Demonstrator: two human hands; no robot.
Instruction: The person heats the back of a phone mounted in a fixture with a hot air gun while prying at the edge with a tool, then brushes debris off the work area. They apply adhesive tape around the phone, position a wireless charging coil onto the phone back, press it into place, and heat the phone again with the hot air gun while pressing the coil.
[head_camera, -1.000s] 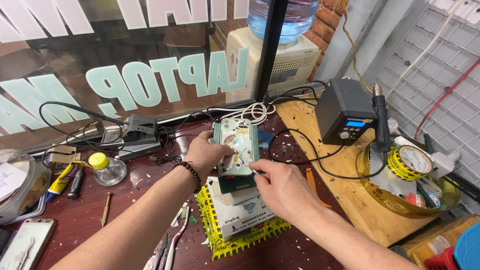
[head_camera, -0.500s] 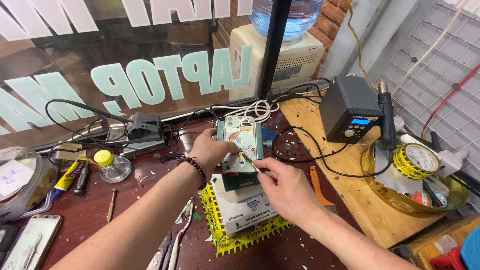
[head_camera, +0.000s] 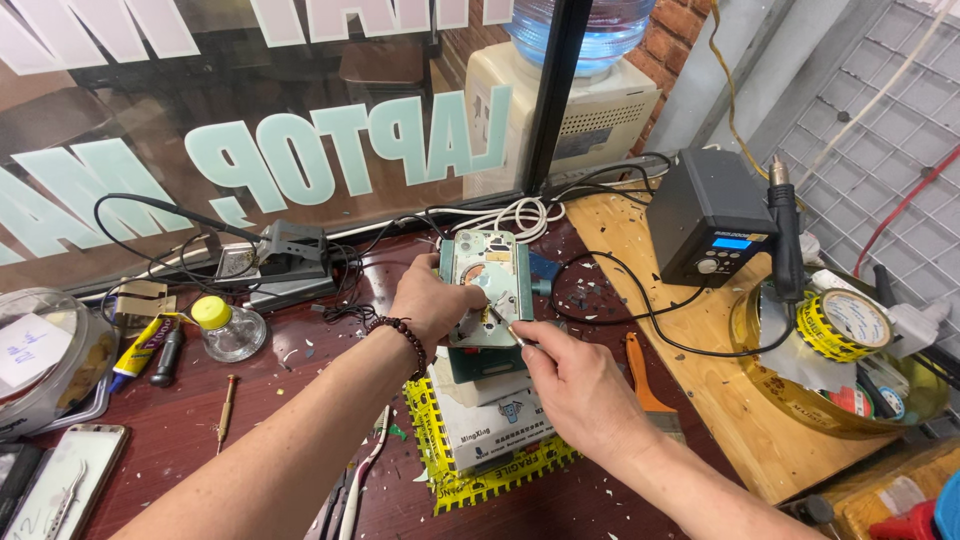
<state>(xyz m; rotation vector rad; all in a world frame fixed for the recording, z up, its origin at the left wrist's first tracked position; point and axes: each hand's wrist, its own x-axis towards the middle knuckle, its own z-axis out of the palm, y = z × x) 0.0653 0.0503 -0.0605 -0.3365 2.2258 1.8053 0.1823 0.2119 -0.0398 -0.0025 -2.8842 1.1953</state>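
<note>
My left hand (head_camera: 432, 297) grips the left edge of a pale green opened phone body (head_camera: 487, 285) that rests on a green holder over a white box (head_camera: 488, 415) wrapped in yellow tape. My right hand (head_camera: 577, 385) pinches a thin metal tool (head_camera: 503, 322) whose tip touches the inside of the phone near its middle. A dark bead bracelet sits on my left wrist.
A black soldering station (head_camera: 708, 215) with a hot-air handle stands on a wooden board at right, beside a yellow tape roll (head_camera: 850, 320) in a bowl. A yellow-capped glass bottle (head_camera: 226, 328), a glue tube, a small screwdriver (head_camera: 227, 408), a phone (head_camera: 62, 478) and tweezers lie at left.
The view has shifted slightly; both hands stay on the phone, and the right hand's tool has crept a little across the phone's inside.
</note>
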